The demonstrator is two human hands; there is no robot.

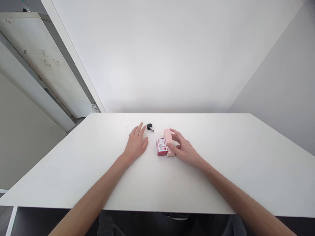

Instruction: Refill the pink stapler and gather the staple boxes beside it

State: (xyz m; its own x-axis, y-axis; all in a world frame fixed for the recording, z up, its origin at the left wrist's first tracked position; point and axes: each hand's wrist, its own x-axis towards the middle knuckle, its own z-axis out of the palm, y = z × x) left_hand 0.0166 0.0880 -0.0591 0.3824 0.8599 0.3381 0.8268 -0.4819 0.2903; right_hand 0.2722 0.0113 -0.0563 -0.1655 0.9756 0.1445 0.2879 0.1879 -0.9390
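My right hand point(185, 149) has its thumb and fingers around a pink stapler point(168, 136), which stands on the table close against a small stack of red-and-white boxes point(161, 146). The label side of the top box faces up; its print is too small to read. To the left, my left hand point(136, 143) lies palm down with its fingers spread and nothing in it. Just beyond its index finger is a small black object with a metal part point(149, 127), whose kind I cannot make out.
The white table point(216, 183) runs back to a pale wall point(172, 59). Off its left side stands a worn white cabinet-like panel point(46, 59), with a cable point(94, 107) near its lower corner. The front table edge lies close to my lap.
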